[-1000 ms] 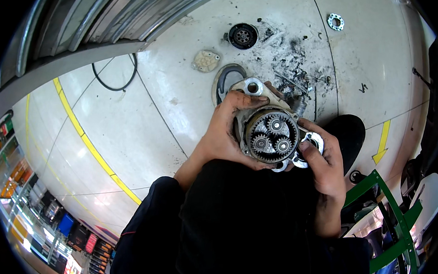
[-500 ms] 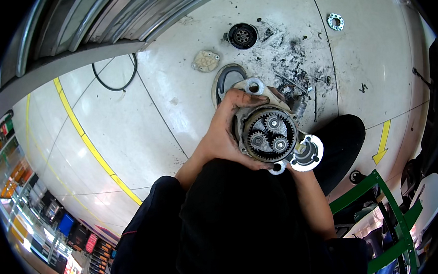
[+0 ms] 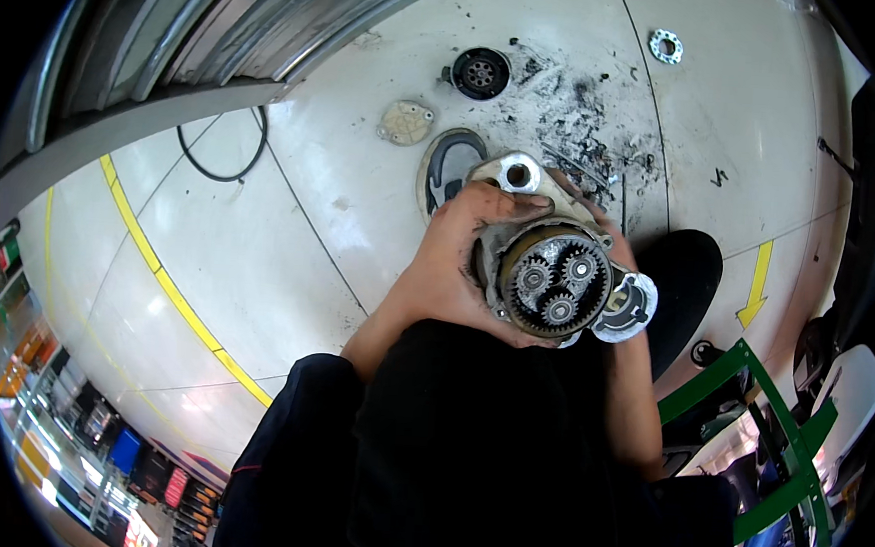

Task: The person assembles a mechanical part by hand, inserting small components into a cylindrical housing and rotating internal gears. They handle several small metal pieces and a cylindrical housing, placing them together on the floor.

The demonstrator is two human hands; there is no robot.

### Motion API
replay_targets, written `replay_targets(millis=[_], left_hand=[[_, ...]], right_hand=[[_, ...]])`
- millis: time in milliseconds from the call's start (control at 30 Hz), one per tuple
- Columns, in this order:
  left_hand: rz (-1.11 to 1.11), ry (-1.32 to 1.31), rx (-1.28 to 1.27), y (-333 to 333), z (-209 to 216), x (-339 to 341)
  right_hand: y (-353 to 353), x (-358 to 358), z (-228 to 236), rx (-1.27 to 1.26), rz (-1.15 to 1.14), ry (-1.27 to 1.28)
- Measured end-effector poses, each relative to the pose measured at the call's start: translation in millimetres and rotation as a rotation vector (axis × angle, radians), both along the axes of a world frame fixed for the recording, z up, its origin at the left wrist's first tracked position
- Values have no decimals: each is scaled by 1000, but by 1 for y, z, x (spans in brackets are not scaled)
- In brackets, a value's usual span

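Note:
A starter motor gear housing (image 3: 517, 240) of dull grey metal is held up in front of my knees. Its open face shows a toothed ring with three small planet gears (image 3: 560, 308) inside, dark and greasy. My left hand (image 3: 458, 260) wraps the left side, thumb across the upper part and fingers underneath. My right hand (image 3: 614, 246) grips the far right side, largely hidden behind the housing; its fingers look dirty. A round side opening (image 3: 626, 307) juts out at the right, and a flange with a bolt hole (image 3: 518, 172) points away from me.
On the pale floor lie a round black motor end piece (image 3: 481, 73), a flat cover plate (image 3: 407, 122), a metal ring (image 3: 666, 47), a black rubber loop (image 3: 220, 176) and scattered black debris (image 3: 587, 117). A metal shutter (image 3: 172, 32) rises at upper left; a green frame (image 3: 788, 435) stands at right.
The housing has shifted slightly right and tilted in my hands. Its planet gears sit at different places around the ring. More of my right hand's fingers now show at the right edge.

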State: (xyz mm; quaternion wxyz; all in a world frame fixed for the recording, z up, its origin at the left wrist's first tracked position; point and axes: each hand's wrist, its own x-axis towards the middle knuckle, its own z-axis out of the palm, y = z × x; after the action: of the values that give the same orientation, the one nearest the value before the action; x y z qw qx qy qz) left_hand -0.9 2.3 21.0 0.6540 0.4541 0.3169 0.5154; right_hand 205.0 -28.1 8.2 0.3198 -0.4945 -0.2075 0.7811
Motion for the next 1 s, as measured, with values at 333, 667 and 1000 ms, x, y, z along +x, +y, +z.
replay_targets(millis=[333,667,1000], left_hand=[[-62,491,66,10,16,-9],[-78,449,28,10,12,-5],[-78,460,81,12,9,-7]], right_hand=[[13,3,65,51,69,-151],[6,-2,55,87,-52,-133],[17,6,69,12,95,-174]])
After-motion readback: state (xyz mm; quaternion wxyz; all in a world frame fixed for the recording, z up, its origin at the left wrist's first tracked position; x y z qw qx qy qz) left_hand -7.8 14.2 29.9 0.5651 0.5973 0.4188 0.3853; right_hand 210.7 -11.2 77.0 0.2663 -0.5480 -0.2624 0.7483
